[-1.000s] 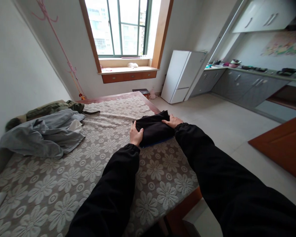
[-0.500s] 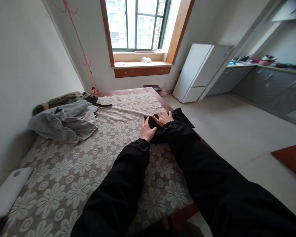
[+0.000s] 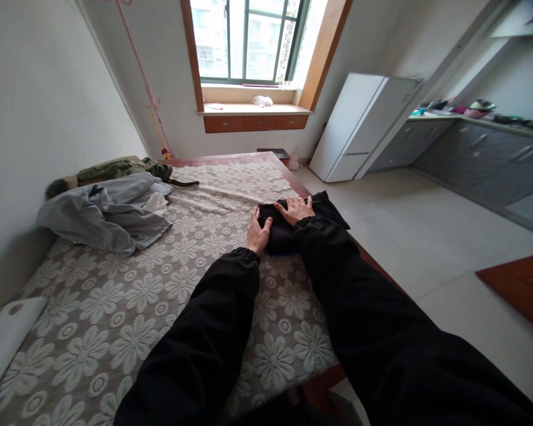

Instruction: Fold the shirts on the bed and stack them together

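A folded black cloth, perhaps a garment [image 3: 281,239], lies on the table near its right edge, with a thin blue strip at its near side. My left hand [image 3: 258,232] rests against the cloth's left end, thumb and fingers apart. Flat on top of the cloth, fingers spread, is my right hand [image 3: 295,210]. The right end of the cloth extends past my right wrist to the table's edge. Both my arms are in black sleeves with gathered cuffs.
A floral cloth [image 3: 137,340] covers the table. Grey clothing [image 3: 111,213] and an olive green item with a dark strap [image 3: 124,170] lie at the left by the wall. A white board-like object [image 3: 11,340] is at the lower left. Beyond stands a white fridge [image 3: 349,127].
My left hand has shifted slightly left, from on top of the black cloth to its left end. My right hand stays spread on it. The view has shifted slightly.
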Motion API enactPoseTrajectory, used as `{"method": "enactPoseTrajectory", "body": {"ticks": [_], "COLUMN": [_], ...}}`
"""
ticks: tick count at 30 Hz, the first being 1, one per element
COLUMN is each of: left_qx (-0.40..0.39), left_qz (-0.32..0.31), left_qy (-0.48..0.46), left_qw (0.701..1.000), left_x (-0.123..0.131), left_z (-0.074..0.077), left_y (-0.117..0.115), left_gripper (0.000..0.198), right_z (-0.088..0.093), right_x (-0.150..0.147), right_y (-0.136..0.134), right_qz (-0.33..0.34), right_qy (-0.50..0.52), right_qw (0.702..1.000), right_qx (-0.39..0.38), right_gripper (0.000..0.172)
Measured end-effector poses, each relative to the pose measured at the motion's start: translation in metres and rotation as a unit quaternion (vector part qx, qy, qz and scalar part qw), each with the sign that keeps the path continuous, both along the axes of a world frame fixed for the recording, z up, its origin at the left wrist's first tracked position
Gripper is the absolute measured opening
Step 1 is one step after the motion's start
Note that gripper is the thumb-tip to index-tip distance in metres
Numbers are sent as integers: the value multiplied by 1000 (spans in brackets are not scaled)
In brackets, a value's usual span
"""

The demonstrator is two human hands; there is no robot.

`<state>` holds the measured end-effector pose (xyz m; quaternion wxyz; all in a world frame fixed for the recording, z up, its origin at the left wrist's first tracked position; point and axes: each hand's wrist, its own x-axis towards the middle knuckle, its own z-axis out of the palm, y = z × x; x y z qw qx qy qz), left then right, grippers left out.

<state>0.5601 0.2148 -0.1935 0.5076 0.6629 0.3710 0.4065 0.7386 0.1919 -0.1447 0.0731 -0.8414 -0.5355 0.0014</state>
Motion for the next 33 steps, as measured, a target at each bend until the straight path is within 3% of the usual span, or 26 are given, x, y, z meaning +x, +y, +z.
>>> {"method": "enactPoseTrajectory", "body": {"ticks": [4, 8, 12, 14, 17, 19, 24, 28, 33], "left_qx": [20, 50, 170, 232, 279, 282, 215, 187, 184], "left_qz": [7, 27, 57, 26, -69, -102, -114, -139, -149], "left_qy": [-38, -41, 13, 67, 141, 176, 217, 204, 179], "left_qw": [999, 998, 984, 970, 947, 938, 946, 951, 955], "left_x": [-2, -7, -12, -14, -15, -16, -19, -18, -17], "left_z": [-7, -6, 1, 3, 5, 4, 4, 3, -2], "left_y": [-3, -6, -15, -19, -23, -25, -26, -26, -24], "left_gripper": [48, 47, 52, 49, 49, 54, 62, 65, 67], "right_z": [-1, -2, -5, -7, -10, -10, -6, -2, -1], "right_x": [0, 1, 0, -2, -3, -1, 22, 42, 45], "right_y": [-1, 1, 1, 2, 2, 2, -6, -10, -7], "right_qz": [-3, -3, 0, 0, 4, 13, 50, 18, 21], "right_qy": [-11, -25, -39, -52, -66, -67, -62, -71, -61], "right_qw": [1000, 999, 999, 999, 998, 997, 996, 997, 996], "right_qx": [-4, -19, -20, -17, -16, -23, -40, -40, -64], "right_gripper": [87, 83, 81, 80, 77, 75, 67, 64, 62]}}
